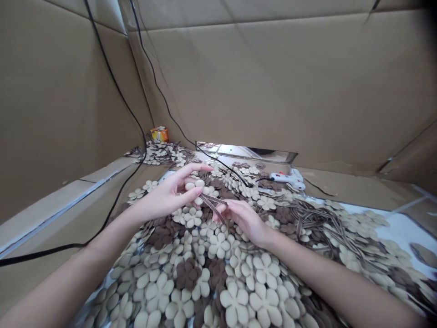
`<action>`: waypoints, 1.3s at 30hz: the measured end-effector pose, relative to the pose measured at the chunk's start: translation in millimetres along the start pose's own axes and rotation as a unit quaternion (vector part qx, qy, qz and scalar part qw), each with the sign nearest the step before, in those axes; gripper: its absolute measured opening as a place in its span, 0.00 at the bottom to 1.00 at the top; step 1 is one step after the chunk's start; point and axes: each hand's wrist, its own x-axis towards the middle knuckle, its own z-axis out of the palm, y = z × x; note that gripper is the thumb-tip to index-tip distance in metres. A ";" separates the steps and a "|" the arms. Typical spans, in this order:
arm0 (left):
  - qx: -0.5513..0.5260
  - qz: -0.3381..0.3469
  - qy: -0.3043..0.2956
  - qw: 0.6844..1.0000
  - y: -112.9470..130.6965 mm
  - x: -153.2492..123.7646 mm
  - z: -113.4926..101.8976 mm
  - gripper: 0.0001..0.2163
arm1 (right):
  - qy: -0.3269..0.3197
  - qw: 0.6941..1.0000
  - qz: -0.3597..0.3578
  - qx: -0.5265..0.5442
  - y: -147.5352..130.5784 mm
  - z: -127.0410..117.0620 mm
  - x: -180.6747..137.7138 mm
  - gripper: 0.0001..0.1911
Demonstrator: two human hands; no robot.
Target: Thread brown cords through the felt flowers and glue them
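My left hand (174, 191) is closed on a cream flower cutout (195, 184), with the thumb and fingers around it. From the flower runs a narrow brown ribbon (213, 200) with pale stitched lines. Its other part is pinched in the fingertips of my right hand (244, 218), a little to the right and lower. Both hands are above a wide heap of cream flower cutouts (220, 244) mixed with dark brown flower cutouts (188, 273). How the ribbon joins the flower is hidden by my left thumb.
A white glue gun (288, 178) with a black cord lies behind the heap. Tangled brown ribbon (317, 223) is at right. Black cables (118, 86) hang at left. An orange box (159, 134) stands in the back corner. Cardboard walls (273, 91) enclose the workspace.
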 end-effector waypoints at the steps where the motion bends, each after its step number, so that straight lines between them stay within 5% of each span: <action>1: -0.002 0.001 -0.003 1.000 0.5 0.3 -0.6 0.19 | -0.002 1.000 0.005 0.009 -0.3 0.1 -0.3 0.21; 11: 0.068 0.018 -0.003 0.998 1.0 -1.6 -3.7 0.18 | -0.017 0.999 0.025 0.020 -1.9 0.6 -3.1 0.30; 21: 0.111 0.041 0.011 0.993 3.4 -0.1 -1.9 0.17 | -0.073 0.996 0.003 -0.051 -7.5 -2.9 -2.9 0.14; 39: 0.077 0.044 0.025 0.996 -3.1 1.8 0.1 0.16 | -0.058 0.993 0.040 -0.091 -9.8 -1.6 -4.7 0.14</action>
